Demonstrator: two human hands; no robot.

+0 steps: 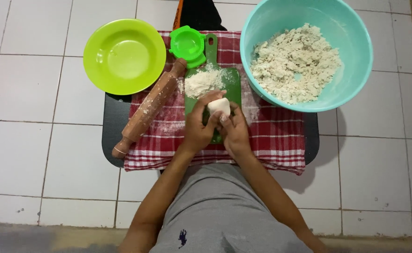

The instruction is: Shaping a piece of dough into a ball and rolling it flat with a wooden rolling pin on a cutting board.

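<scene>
a: lime-green plastic first, far left: a round plate (124, 56) on the white tiled floor (32, 140), its edge over the dark tray (114, 126). what comes next?

b: wooden rolling pin (148, 108), floury, lying slantwise on the red checked cloth (271, 140). a small green dumpling press (187, 45) sits at its upper end, touching the handle of the green cutting board (232, 86), which carries a heap of flour (202, 82).

a: and the hands?

b: left hand (199, 127) and right hand (234, 131) are pressed together over the board's lower end. a white dough ball (219, 106) sits between them, at the fingertips, just below the flour. both hands are curled closed on it, left fingers over its top, right thumb against its side.

a: farther right?

b: teal bowl (309, 51) of crumbly white dough, resting partly on the cloth, near the hands but apart.
</scene>
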